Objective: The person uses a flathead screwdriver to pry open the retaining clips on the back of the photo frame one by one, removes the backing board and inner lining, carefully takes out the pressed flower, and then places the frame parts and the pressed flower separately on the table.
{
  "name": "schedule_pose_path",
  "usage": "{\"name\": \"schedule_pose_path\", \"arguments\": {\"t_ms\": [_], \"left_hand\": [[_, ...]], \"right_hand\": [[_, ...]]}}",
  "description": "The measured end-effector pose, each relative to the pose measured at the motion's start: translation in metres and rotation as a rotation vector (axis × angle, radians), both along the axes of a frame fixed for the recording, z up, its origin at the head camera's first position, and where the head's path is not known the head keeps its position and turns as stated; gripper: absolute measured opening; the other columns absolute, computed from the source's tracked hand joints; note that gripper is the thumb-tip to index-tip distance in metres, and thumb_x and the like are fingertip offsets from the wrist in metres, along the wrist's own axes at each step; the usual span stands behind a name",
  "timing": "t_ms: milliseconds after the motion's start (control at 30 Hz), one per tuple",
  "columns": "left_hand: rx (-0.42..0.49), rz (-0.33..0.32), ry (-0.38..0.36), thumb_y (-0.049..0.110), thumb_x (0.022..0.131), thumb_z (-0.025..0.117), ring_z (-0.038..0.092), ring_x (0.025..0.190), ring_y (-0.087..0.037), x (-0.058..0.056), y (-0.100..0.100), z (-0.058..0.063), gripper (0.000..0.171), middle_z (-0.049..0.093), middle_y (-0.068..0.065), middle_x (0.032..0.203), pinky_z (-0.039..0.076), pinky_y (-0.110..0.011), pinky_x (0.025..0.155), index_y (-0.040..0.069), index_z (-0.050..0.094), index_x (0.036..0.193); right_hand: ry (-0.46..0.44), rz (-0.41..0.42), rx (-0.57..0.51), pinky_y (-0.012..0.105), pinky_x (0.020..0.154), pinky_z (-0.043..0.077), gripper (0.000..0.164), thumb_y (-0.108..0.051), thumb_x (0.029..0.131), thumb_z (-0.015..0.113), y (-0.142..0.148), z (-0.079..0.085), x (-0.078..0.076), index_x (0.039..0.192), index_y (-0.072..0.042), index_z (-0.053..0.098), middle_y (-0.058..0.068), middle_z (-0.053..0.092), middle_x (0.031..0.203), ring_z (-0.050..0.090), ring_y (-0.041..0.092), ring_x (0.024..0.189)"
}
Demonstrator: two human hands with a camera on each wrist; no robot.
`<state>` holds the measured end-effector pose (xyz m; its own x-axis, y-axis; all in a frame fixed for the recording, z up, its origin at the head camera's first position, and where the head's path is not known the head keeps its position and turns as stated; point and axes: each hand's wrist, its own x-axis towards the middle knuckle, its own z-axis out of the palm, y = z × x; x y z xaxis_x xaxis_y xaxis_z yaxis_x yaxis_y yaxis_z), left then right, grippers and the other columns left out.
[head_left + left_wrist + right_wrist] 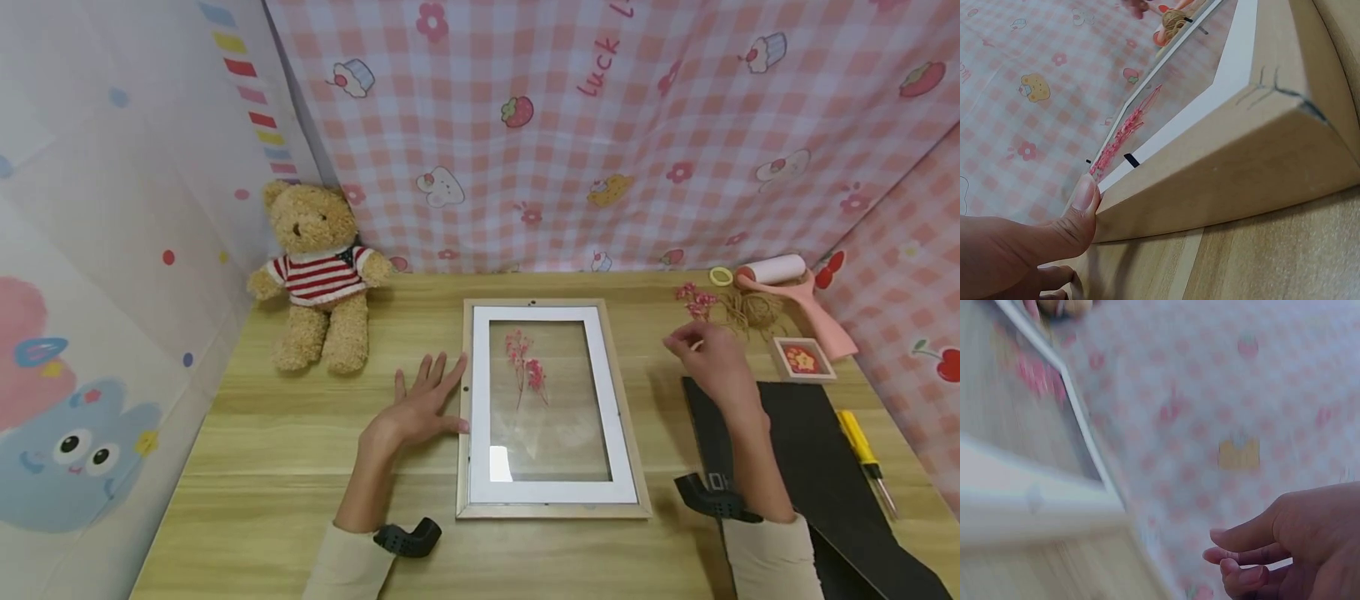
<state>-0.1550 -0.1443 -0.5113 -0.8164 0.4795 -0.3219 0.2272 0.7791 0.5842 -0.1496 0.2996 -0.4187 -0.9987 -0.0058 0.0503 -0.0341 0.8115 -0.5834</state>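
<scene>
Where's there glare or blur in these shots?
Head view: bright glare on the glass, lower left; right wrist view: the wooden picture frame heavily smeared, the right hand clearer; left wrist view: the left hand fairly crisp.

1. Frame (553, 511): pale wood, rectangular, flat on desk (285, 475); small dark tabs along inner edge. Left hand (420, 412) alongside, fingers spread, thumb touching its left side.
2. White mat (481, 417): borders clear pane (558, 442).
3. Two pink sprigs (536, 373): pane's upper left, stems downward.
4. Pink flower bunch (696, 300): just beyond right hand (712, 358).
</scene>
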Motion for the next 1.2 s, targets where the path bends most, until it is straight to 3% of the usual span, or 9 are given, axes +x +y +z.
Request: {"name": "schedule_pose_path", "arguments": {"t_ms": [167,367,533,833,1033,1200], "left_hand": [[-0.003,0.000,-0.003,0.053,0.099,0.075,-0.015,0.169,-0.040,0.001,0.000,0.002,0.112,-0.009,-0.017,0.183,-0.020,-0.073,0.128,0.027,-0.001,0.178],[0.010,0.003,0.000,0.051,0.100,0.075,-0.015,0.169,-0.041,0.000,0.001,0.004,0.111,-0.009,-0.017,0.183,-0.021,-0.073,0.127,0.026,0.001,0.178],[0.011,-0.003,0.002,0.053,0.099,0.075,-0.015,0.169,-0.041,-0.002,0.002,0.002,0.111,-0.009,-0.017,0.183,-0.020,-0.074,0.128,0.026,0.001,0.178],[-0.003,-0.004,0.011,0.053,0.100,0.075,-0.014,0.169,-0.041,-0.001,0.000,-0.004,0.111,-0.009,-0.016,0.183,-0.018,-0.075,0.128,0.027,0.001,0.178],[-0.002,0.001,0.006,0.052,0.100,0.075,-0.014,0.170,-0.041,0.000,0.000,-0.003,0.110,-0.008,-0.017,0.183,-0.017,-0.074,0.128,0.026,0.002,0.178],[-0.001,0.001,0.006,0.052,0.100,0.075,-0.013,0.169,-0.041,0.000,0.001,-0.001,0.110,-0.008,-0.017,0.183,-0.017,-0.074,0.128,0.026,0.003,0.178]], "right_hand": [[0.004,0.038,-0.056,0.036,0.069,0.050,0.023,-0.014,0.108,0.070,-0.051,0.003,0.014,0.112,0.009,0.074,0.027,0.072,0.107,0.067,0.036,0.088],[-0.050,0.055,-0.083,0.034,0.065,0.047,0.018,-0.013,0.105,0.074,-0.095,0.000,0.015,0.105,0.004,0.076,0.021,0.070,0.102,0.063,0.028,0.082],[-0.080,0.074,-0.047,0.034,0.066,0.049,0.016,-0.012,0.103,0.076,-0.115,-0.006,0.015,0.104,0.004,0.075,0.018,0.069,0.098,0.062,0.026,0.081],[-0.150,0.082,0.103,0.051,0.074,0.061,0.012,-0.011,0.098,0.080,-0.155,-0.030,0.022,0.098,-0.001,0.074,0.013,0.067,0.101,0.065,0.027,0.085],[-0.154,0.076,0.157,0.054,0.077,0.062,0.013,-0.012,0.097,0.083,-0.162,-0.041,0.023,0.097,-0.003,0.073,0.012,0.067,0.100,0.066,0.028,0.084],[-0.164,0.088,0.157,0.051,0.076,0.062,0.014,-0.013,0.097,0.083,-0.163,-0.043,0.023,0.095,-0.003,0.074,0.011,0.068,0.096,0.065,0.026,0.084]]}}
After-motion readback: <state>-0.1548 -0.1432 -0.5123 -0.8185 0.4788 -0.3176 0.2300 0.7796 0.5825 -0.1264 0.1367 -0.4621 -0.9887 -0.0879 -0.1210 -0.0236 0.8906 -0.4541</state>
